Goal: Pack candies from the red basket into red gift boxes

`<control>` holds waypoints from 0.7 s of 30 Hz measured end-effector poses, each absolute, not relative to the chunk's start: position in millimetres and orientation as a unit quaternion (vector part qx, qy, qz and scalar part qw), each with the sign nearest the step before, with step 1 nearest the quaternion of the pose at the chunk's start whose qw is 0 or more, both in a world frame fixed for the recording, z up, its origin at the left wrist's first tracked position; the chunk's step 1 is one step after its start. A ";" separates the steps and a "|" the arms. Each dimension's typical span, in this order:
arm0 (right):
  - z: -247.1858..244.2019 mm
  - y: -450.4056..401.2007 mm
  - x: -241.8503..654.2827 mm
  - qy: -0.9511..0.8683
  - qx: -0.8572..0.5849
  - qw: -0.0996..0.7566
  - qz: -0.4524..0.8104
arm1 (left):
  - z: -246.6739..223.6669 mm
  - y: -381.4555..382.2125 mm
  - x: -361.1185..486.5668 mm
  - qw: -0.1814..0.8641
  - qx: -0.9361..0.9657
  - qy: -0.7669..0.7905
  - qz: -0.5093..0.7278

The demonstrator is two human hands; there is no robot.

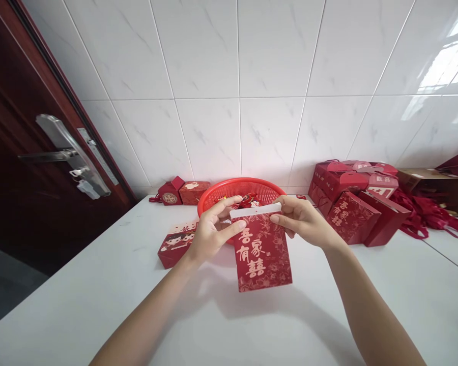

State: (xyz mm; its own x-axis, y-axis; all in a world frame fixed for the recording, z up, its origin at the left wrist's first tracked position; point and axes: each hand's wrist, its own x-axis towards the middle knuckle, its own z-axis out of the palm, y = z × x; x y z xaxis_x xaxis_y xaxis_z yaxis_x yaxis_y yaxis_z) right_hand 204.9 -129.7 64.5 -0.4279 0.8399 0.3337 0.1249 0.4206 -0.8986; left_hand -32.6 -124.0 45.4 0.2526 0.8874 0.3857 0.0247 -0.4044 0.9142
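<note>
A flat red bag (262, 254) with pale characters and a flower pattern hangs between my hands above the white table. Along its top edge runs a white strip. My left hand (213, 229) holds the upper left corner, thumb on the front face. At the upper right corner, my right hand (299, 217) pinches the bag between thumb and fingers. Behind the bag stands a round red plastic basket (244, 182) with small red packets (248, 201) inside, partly hidden by my hands.
Left of the basket are a red box (175, 250) and small red boxes (194, 193). Red gift boxes (339, 180), upright red bags (353, 216), red ribbons (423, 211) and a cardboard box (427, 178) stand right. A tiled wall (206, 132) backs the table; a door (19, 101) is left.
</note>
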 end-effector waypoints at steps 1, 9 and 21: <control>65.2 -130.3 205.3 -0.727 -0.327 0.428 0.426 | 46.3 -124.1 -33.1 0.441 0.670 0.336 0.493; 66.6 -131.4 204.6 -0.718 -0.337 0.443 0.419 | 42.6 -123.6 -34.4 0.391 0.710 0.333 0.481; 63.7 -129.4 205.0 -0.707 -0.378 0.437 0.407 | 40.6 -125.0 -33.2 0.333 0.722 0.328 0.509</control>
